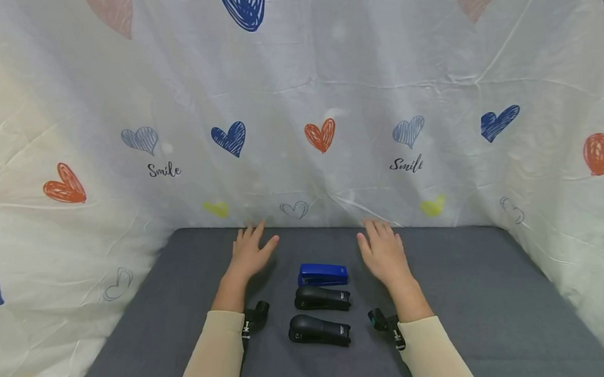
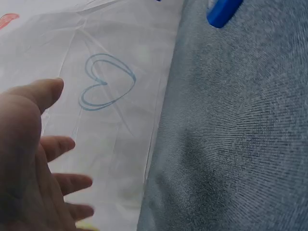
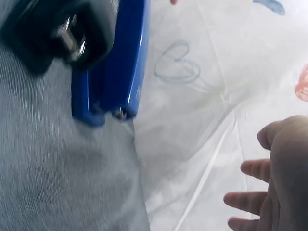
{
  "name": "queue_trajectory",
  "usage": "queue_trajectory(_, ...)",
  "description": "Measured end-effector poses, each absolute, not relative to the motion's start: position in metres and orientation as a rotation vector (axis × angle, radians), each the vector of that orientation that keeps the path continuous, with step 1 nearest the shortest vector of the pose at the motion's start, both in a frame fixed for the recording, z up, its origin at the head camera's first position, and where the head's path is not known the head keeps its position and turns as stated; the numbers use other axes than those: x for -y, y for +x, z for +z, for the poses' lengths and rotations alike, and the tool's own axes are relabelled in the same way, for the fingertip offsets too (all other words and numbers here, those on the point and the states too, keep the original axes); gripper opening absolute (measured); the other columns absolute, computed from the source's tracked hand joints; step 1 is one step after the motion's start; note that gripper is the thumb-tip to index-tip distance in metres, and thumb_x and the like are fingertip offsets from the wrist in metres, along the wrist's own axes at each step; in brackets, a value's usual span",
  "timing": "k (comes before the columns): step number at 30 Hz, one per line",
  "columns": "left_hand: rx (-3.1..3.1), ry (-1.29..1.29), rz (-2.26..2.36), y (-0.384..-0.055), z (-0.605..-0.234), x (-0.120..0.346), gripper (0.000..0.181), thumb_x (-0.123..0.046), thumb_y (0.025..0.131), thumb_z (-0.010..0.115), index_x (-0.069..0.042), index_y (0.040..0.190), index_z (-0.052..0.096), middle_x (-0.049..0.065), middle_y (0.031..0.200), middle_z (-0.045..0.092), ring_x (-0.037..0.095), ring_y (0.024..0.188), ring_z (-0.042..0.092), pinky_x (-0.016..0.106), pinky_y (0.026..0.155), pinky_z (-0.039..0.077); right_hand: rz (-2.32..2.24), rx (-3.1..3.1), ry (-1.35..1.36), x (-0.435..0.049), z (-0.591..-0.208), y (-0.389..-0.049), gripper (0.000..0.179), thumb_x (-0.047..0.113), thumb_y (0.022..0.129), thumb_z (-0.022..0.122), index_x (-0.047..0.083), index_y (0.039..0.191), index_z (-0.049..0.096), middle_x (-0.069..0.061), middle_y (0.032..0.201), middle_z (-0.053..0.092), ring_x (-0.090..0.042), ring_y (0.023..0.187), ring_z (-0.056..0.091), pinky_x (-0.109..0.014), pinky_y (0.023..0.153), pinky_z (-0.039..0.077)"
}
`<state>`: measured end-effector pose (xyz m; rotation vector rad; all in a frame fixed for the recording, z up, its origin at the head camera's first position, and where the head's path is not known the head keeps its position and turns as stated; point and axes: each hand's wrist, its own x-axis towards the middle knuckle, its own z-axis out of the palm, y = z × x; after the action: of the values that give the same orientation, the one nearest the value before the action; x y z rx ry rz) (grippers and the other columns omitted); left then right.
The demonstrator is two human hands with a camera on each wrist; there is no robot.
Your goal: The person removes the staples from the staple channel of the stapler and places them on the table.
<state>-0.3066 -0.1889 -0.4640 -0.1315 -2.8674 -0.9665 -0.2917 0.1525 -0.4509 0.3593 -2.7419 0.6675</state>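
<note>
Three staplers lie in a column on the grey cloth between the hands in the head view. Farthest back is a blue stapler (image 1: 324, 275), also seen in the right wrist view as a blue stapler (image 3: 126, 57). Just in front of it lies a black stapler (image 1: 322, 298), and nearest the person a second black stapler (image 1: 319, 330). To their left, my left hand (image 1: 248, 251) has its fingers spread and holds nothing. My right hand (image 1: 383, 252), on the other side, is likewise spread, holding nothing. Neither hand touches a stapler.
A grey cloth-covered table (image 1: 481, 315) carries the staplers. Behind it hangs a white curtain (image 1: 368, 117) printed with hearts, meeting the table's back edge near the fingertips. Each wrist wears a small black camera, such as the left wrist camera (image 1: 259, 314).
</note>
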Motion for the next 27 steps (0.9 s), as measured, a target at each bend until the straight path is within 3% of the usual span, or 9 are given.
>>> queue_trajectory(5,2.826,-0.157,-1.279,-0.303,-0.466,0.189,0.08,-0.059,0.104,0.046,-0.012,0.164,0.024,0.019,0.166,0.023,0.043,0.152,0.019,0.066,0.114,0.021,0.875,2.707,0.459,-0.143,-0.451,-0.291,0.056,0.033,0.113,0.039,-0.003,0.156,0.038,-0.028,0.157,0.037,-0.047,0.146,0.03,-0.066,0.113,0.024)
queue_trajectory(11,2.765,-0.143,-1.511,-0.304,-0.466,0.183,0.081,-0.068,0.101,0.045,-0.018,0.163,0.03,0.018,0.161,0.037,0.042,0.146,0.034,0.065,0.111,0.03,1.04,2.744,0.491,-0.129,-0.445,-0.291,0.062,0.044,0.112,0.037,0.006,0.161,0.032,-0.021,0.162,0.032,-0.041,0.149,0.029,-0.059,0.116,0.026)
queue_trajectory(16,2.685,-0.23,-1.728,-0.306,-0.465,0.178,0.071,-0.059,0.105,0.045,-0.016,0.161,0.034,0.02,0.154,0.046,0.041,0.138,0.046,0.06,0.108,0.038,1.122,2.754,0.534,-0.113,-0.439,-0.289,0.062,0.042,0.11,0.045,0.009,0.161,0.033,-0.017,0.162,0.034,-0.037,0.148,0.033,-0.056,0.116,0.029)
queue_trajectory(22,2.641,-0.391,-1.952,-0.306,-0.467,0.175,0.064,-0.051,0.109,0.042,-0.011,0.159,0.038,0.022,0.144,0.055,0.04,0.127,0.058,0.056,0.107,0.041,1.164,2.774,0.603,-0.095,-0.436,-0.285,0.059,0.037,0.107,0.055,0.009,0.158,0.041,-0.016,0.158,0.043,-0.037,0.142,0.043,-0.056,0.111,0.036)
queue_trajectory(27,2.677,-0.393,-1.95,-0.307,-0.471,0.166,0.064,-0.051,0.11,0.04,-0.002,0.15,0.05,0.02,0.134,0.063,0.035,0.11,0.068,0.051,0.1,0.049,1.147,2.816,0.694,-0.085,-0.436,-0.281,0.051,0.031,0.104,0.063,0.011,0.149,0.054,-0.01,0.147,0.056,-0.032,0.131,0.056,-0.053,0.104,0.045)
